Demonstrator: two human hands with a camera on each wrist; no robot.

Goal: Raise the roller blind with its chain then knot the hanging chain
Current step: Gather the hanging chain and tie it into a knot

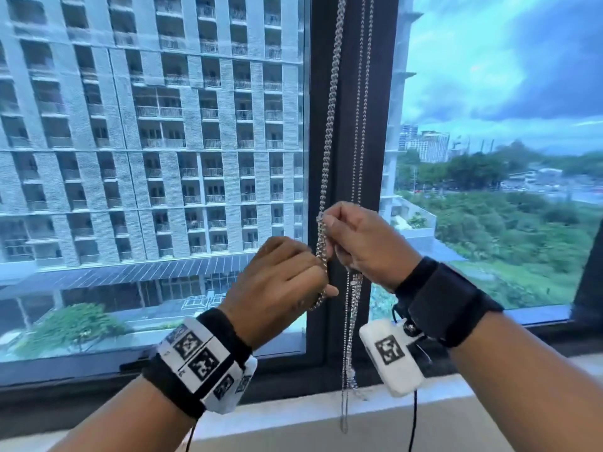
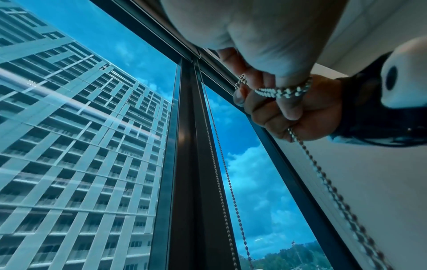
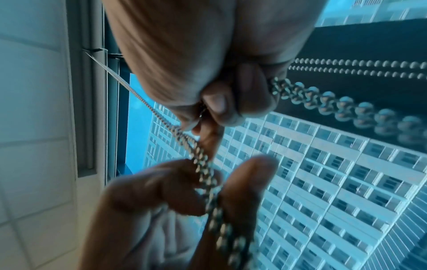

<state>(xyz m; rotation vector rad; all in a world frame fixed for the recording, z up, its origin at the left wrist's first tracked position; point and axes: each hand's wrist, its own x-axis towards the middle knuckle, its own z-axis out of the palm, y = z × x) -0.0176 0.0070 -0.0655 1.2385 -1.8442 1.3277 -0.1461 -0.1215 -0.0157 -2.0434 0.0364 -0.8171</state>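
A silver bead chain (image 1: pixel 332 102) hangs bunched in several strands down the dark window post (image 1: pixel 346 125). My right hand (image 1: pixel 355 238) pinches the bunch at about sill-to-mid height, thumb and fingers curled round it. Just below and left, my left hand (image 1: pixel 284 282) grips the same bunch, which loops over its fingers (image 2: pixel 277 92). In the right wrist view the chain (image 3: pixel 205 171) runs from my right fingertips down into the left hand (image 3: pixel 175 186). A loose tail of chain (image 1: pixel 350 337) dangles under my right hand to the sill. The blind itself is out of view.
A second thin chain pair (image 1: pixel 365 93) hangs along the post to the right. The white window sill (image 1: pixel 293 415) runs below the hands. Glass panes (image 1: pixel 146 158) stand on both sides, close behind the chain.
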